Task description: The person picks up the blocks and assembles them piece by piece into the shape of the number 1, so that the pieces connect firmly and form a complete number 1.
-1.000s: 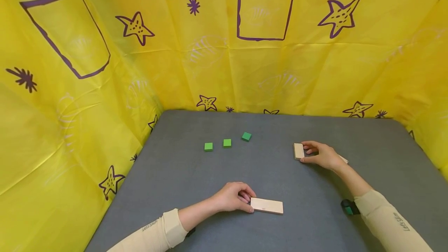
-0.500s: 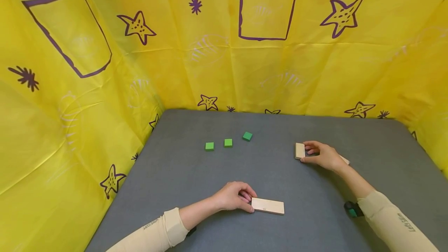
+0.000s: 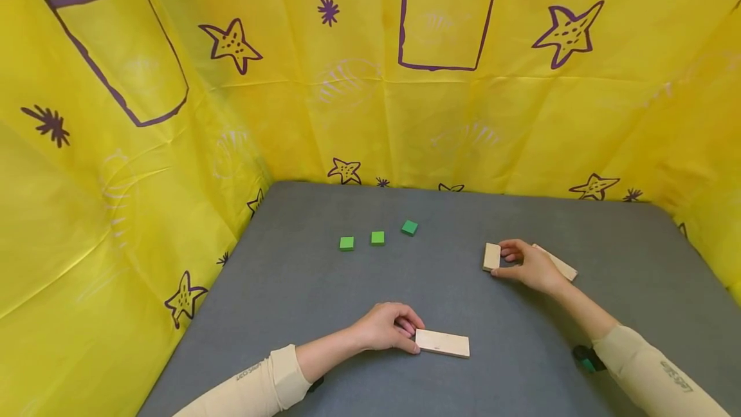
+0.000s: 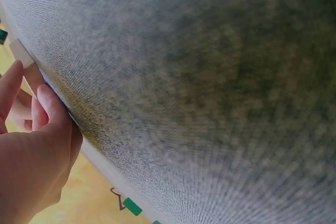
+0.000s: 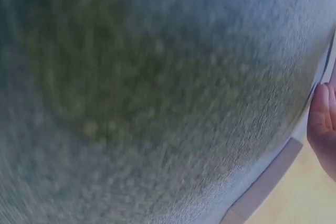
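My left hand (image 3: 386, 327) pinches the left end of a pale wooden plank (image 3: 442, 343) between thumb and fingers, low in the middle of the head view. The plank lies lengthwise to the right of that hand. Farther back on the right, my right hand (image 3: 529, 267) holds a shorter-looking pale wooden block (image 3: 491, 257) at its right side, thumb on the near side. Behind the right hand lies another wooden plank (image 3: 558, 264), partly hidden by it. In the left wrist view the left hand (image 4: 39, 156) shows at the left edge; the right hand (image 5: 323, 124) is at the right edge of its wrist view.
Three small green blocks lie farther back: a light green one (image 3: 347, 244), another light green one (image 3: 377, 238) and a darker one (image 3: 409, 228). A grey tabletop (image 3: 324, 301) carries everything. Yellow cloth (image 3: 359, 108) with purple drawings hangs behind and at the sides.
My right hand has shifted slightly nearer and to the left with its block, showing more of the plank behind it. The left hand and its plank stay put.
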Action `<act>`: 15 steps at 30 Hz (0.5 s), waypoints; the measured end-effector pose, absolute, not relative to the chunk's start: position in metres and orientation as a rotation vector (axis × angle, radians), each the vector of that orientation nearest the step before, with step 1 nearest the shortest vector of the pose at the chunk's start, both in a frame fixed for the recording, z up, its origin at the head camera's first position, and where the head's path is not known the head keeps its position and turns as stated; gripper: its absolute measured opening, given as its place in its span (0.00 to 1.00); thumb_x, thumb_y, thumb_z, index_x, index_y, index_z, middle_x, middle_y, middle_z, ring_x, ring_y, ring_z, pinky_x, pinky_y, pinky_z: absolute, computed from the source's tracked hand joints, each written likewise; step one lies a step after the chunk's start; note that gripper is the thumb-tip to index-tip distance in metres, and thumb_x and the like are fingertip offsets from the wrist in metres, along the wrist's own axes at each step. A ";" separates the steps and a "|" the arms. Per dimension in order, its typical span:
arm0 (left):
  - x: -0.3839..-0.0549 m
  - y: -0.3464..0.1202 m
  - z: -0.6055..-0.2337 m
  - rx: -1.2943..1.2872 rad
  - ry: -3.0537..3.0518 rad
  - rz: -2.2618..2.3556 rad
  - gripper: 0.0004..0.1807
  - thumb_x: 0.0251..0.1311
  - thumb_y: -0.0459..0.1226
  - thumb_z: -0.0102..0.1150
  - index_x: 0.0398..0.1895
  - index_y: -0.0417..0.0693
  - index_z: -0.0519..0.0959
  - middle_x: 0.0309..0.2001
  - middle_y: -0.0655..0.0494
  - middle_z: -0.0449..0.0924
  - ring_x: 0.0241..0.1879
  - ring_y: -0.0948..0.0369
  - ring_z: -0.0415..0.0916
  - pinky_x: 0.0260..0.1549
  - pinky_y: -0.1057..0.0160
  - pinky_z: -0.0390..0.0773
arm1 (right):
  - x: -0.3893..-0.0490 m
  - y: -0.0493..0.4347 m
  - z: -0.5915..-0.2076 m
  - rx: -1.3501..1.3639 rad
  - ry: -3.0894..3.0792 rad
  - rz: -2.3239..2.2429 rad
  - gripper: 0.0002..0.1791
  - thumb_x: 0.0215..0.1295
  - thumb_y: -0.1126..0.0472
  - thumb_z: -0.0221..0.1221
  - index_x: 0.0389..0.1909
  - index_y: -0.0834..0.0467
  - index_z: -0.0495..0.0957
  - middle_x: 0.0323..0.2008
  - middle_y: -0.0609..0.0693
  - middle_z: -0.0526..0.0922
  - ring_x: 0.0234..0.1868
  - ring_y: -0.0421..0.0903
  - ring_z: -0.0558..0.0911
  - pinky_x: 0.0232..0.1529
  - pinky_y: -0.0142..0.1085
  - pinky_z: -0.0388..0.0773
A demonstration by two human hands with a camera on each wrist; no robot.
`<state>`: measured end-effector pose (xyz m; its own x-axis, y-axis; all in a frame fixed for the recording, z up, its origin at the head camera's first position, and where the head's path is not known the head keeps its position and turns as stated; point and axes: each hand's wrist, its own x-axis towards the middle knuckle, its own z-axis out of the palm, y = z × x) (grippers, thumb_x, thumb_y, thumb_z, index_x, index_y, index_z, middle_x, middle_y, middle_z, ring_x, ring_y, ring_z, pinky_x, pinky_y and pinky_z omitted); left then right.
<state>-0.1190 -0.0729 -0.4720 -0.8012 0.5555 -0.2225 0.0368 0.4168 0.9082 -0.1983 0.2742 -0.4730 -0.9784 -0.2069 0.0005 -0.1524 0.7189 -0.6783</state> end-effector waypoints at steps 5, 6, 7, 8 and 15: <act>-0.119 -0.073 -0.471 0.504 2.176 1.376 0.17 0.40 0.26 0.77 0.36 0.45 0.84 0.29 0.59 0.80 0.31 0.67 0.76 0.34 0.74 0.76 | -0.194 0.269 -0.474 -0.292 2.848 -1.161 0.37 0.51 0.51 0.74 0.55 0.68 0.72 0.44 0.58 0.81 0.46 0.55 0.80 0.46 0.41 0.76; -0.119 -0.073 -0.471 0.506 2.175 1.377 0.17 0.40 0.26 0.77 0.36 0.45 0.84 0.29 0.59 0.80 0.31 0.67 0.76 0.34 0.74 0.76 | -0.193 0.268 -0.474 -0.291 2.849 -1.165 0.36 0.50 0.51 0.74 0.55 0.67 0.72 0.44 0.57 0.81 0.46 0.54 0.80 0.45 0.38 0.76; -0.119 -0.073 -0.471 0.506 2.175 1.379 0.17 0.40 0.26 0.77 0.36 0.45 0.84 0.29 0.59 0.80 0.31 0.67 0.76 0.34 0.74 0.76 | -0.192 0.266 -0.475 -0.290 2.850 -1.171 0.36 0.50 0.51 0.74 0.54 0.67 0.73 0.43 0.57 0.81 0.45 0.54 0.81 0.44 0.36 0.76; -0.118 -0.073 -0.471 0.505 2.174 1.380 0.17 0.39 0.26 0.77 0.36 0.45 0.84 0.29 0.59 0.80 0.31 0.67 0.76 0.34 0.74 0.76 | -0.191 0.265 -0.475 -0.288 2.850 -1.175 0.36 0.50 0.51 0.74 0.54 0.67 0.73 0.43 0.56 0.81 0.45 0.54 0.81 0.43 0.35 0.76; -0.119 -0.072 -0.471 0.510 2.174 1.375 0.17 0.40 0.26 0.77 0.36 0.44 0.84 0.29 0.59 0.80 0.31 0.67 0.76 0.34 0.74 0.76 | -0.185 0.258 -0.478 -0.291 2.828 -1.245 0.35 0.49 0.53 0.75 0.52 0.66 0.73 0.41 0.55 0.81 0.43 0.52 0.80 0.41 0.31 0.76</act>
<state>-0.1188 -0.0724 -0.4711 -0.7975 0.5615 -0.2207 0.0412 0.4156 0.9086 -0.1854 0.2579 -0.4781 -0.9817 -0.1862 0.0407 -0.1557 0.6605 -0.7345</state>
